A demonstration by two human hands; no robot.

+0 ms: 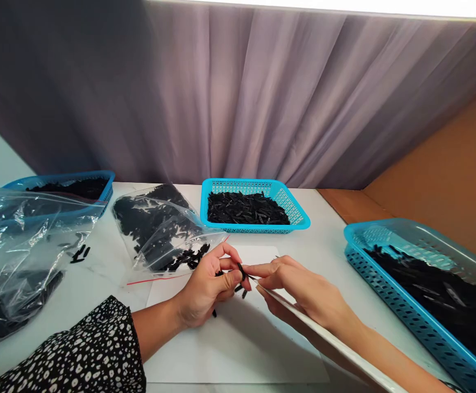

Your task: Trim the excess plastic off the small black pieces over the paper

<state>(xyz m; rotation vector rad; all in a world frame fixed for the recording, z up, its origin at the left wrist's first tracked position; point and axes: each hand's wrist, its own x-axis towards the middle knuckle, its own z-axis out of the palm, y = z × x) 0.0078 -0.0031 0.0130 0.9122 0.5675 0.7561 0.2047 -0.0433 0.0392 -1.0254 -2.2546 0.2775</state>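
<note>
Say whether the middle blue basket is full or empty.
Partly full: black pieces lie in the basket, with bare mesh wall showing at the back and right.

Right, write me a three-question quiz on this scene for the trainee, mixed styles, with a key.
1. True or false: the left hand holds a small black strip.
2. Where is the middle blue plastic basket in relation to the white sheet? A) On top of it. B) Beyond its far edge. C) Underneath it.
3. Fill in the blank: the clear zip bag closest to the left hand has a ____ line along its near edge.

Key: 1. True. 2. B. 3. Red.
</note>
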